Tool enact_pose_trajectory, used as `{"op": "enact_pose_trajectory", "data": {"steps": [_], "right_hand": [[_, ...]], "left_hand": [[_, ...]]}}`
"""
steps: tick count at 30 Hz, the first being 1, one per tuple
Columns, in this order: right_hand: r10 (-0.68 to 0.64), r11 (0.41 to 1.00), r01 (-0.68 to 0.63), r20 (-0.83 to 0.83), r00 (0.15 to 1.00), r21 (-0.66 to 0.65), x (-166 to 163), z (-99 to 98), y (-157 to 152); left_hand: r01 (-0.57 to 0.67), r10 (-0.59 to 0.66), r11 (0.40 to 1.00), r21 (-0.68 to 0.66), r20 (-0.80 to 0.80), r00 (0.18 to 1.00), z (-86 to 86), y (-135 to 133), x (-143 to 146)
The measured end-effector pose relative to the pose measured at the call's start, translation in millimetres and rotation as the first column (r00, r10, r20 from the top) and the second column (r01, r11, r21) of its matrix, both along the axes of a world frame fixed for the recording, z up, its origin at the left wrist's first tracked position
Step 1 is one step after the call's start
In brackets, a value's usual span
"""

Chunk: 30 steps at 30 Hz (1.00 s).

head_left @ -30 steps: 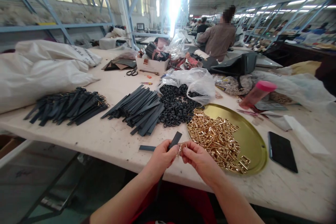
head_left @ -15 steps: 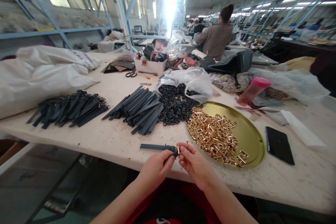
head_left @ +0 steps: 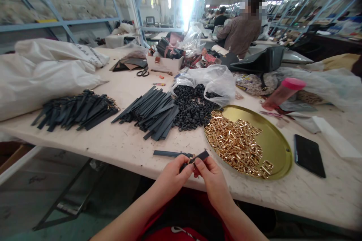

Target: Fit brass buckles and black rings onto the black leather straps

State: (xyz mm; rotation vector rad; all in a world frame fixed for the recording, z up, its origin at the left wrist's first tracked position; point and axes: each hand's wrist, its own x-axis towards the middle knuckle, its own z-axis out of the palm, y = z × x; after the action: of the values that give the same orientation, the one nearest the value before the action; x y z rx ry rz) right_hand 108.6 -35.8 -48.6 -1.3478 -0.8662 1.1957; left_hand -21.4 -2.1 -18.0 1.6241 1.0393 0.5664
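Between my two hands is a short dark strap [head_left: 202,155], its flat end sticking out past my right fingers. My left hand [head_left: 175,170] pinches one part of it. The thumb and fingers of my right hand [head_left: 211,172] grip it near the flat end. A gold buckle on the strap is mostly hidden by my fingers. Just beyond my left hand, another dark strap [head_left: 166,153] lies on the table. Farther off are a pile of loose dark straps [head_left: 152,111] and a heap of small black loops [head_left: 190,115]. Gold buckles [head_left: 234,143] fill part of a round gold tray [head_left: 278,150].
Finished-looking straps with buckles [head_left: 76,109] are heaped at left beside white sacks [head_left: 51,71]. A phone [head_left: 309,155] and a pink-lidded bottle [head_left: 284,92] are on the right. Scissors [head_left: 143,72] and a white box [head_left: 164,64] stand farther back. A person [head_left: 240,34] is beyond the table.
The strap's flat end now points up and right between my right fingers. The gold buckle, plain to see before, is mostly covered. My view has shifted slightly.
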Motion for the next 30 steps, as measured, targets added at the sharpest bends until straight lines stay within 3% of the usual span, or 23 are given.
{"op": "enact_pose_trajectory", "data": {"steps": [3, 5, 8, 10, 12, 14, 16, 19, 22, 27, 29, 30], "right_hand": [[0.009, 1.0, -0.009, 0.054, 0.998, 0.004, 0.1, -1.8, 0.2], [0.035, 0.999, -0.035, -0.016, 0.999, -0.019, 0.4, -1.8, 1.5], [0.072, 0.996, -0.073, -0.035, 0.997, -0.042, 1.2, -1.4, 0.8], [0.058, 0.998, -0.061, 0.165, 0.985, 0.013, 2.9, -1.3, -2.5], [0.029, 0.989, -0.083, 0.391, 0.92, 0.12, 5.6, -1.4, -6.8], [0.019, 0.975, -0.126, 0.496, 0.868, 0.182, 8.6, -1.3, -10.2], [0.072, 0.978, -0.154, 0.466, 0.882, 0.139, 10.4, -0.8, -12.0], [0.194, 0.977, -0.212, 0.276, 0.941, 0.036, 9.9, 1.8, -12.3], [0.266, 0.955, -0.288, 0.233, 0.935, 0.064, 9.3, 7.3, -9.4], [0.443, 0.881, -0.473, 0.3, 0.845, 0.03, 26.4, 14.8, 24.2], [0.343, 0.916, -0.4, 0.46, 0.819, 0.03, 37.2, 11.8, 52.6], [0.246, 0.941, -0.336, 0.596, 0.764, 0.042, 41.5, 8.8, 68.5]], "left_hand": [[-0.002, 0.009, 0.987, -0.161, 0.043, 0.999, -4.8, 1.9, 1.7], [-0.007, 0.026, 0.968, -0.25, 0.072, 0.997, -9.1, 2.3, 3.3], [-0.03, 0.058, 0.956, -0.292, 0.089, 0.994, -14.8, 1.7, 4.9], [-0.047, 0.071, 0.957, -0.285, 0.074, 0.995, -17.0, 0.5, 4.9], [-0.064, 0.076, 0.963, -0.26, 0.035, 0.997, -16.7, -1.4, 3.9], [-0.073, 0.074, 0.97, -0.232, -0.001, 0.997, -13.5, -3.9, 1.7], [-0.042, 0.047, 0.967, -0.251, 0.013, 0.999, -8.3, -6.3, -1.3], [0.025, 0.001, 0.948, -0.317, 0.081, 0.997, -2.9, -6.8, -6.3], [0.0, 0.019, 0.956, -0.294, 0.062, 0.998, -5.8, -1.1, -9.9], [-0.098, 0.128, 0.964, -0.247, 0.111, 0.985, -15.3, 15.8, -12.0], [-0.079, 0.101, 0.973, -0.217, 0.095, 0.99, -16.8, 22.6, -12.1], [-0.081, 0.096, 0.976, -0.2, 0.067, 0.993, -17.6, 25.9, -12.0]]}}
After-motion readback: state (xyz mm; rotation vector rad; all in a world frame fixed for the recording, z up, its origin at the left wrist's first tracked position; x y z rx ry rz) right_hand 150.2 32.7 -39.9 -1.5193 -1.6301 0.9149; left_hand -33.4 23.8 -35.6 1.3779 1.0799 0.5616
